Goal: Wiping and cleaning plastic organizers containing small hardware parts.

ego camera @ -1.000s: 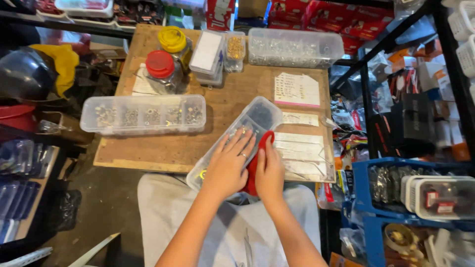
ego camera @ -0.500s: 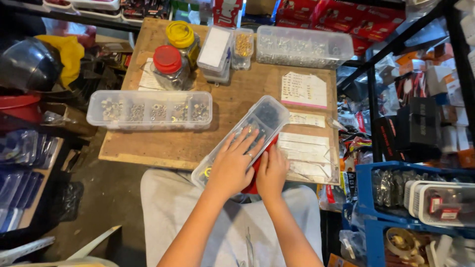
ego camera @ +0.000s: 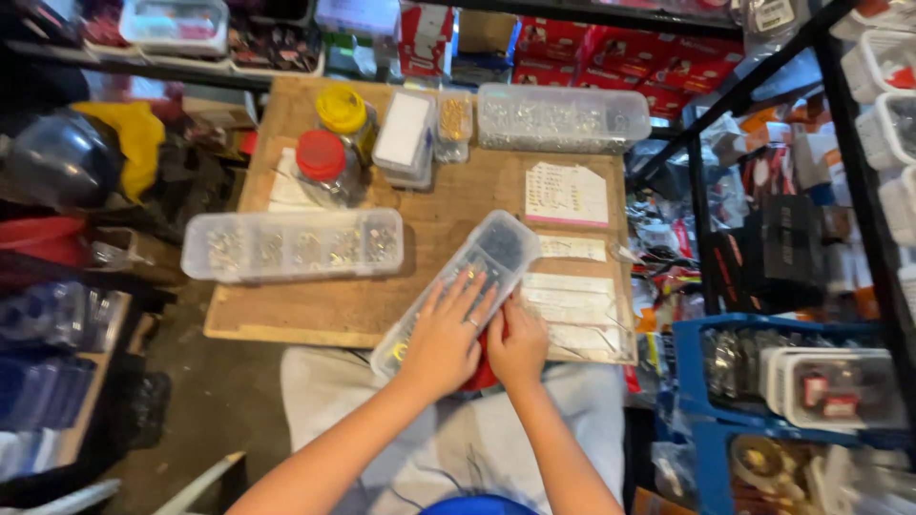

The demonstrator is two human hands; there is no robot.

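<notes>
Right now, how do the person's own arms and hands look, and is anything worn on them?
Both forearms are bare, with no sleeves or gloves in view. The left hand wears a thin ring on one finger. The right hand shows no ring or watch that I can see. No markings are visible on either arm.

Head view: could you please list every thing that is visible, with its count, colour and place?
Long divided box: one, clear, lying slantwise at the board's near edge, under the left hand.
Red thing: one, mostly hidden between the hands; its kind cannot be told.
Compartment box: one, clear, on the board's left side.
Lidded container: one, clear, far right of the board.
Jars: two, yellow-lidded jar and red-lidded jar, far left.
Paper sheets: several, pale, right side of the board.
Wooden board: one, brown, centre.
Blue crate: one, at right.
Left hand: spread flat on the long divided box.
Right hand: on the red thing.
</notes>
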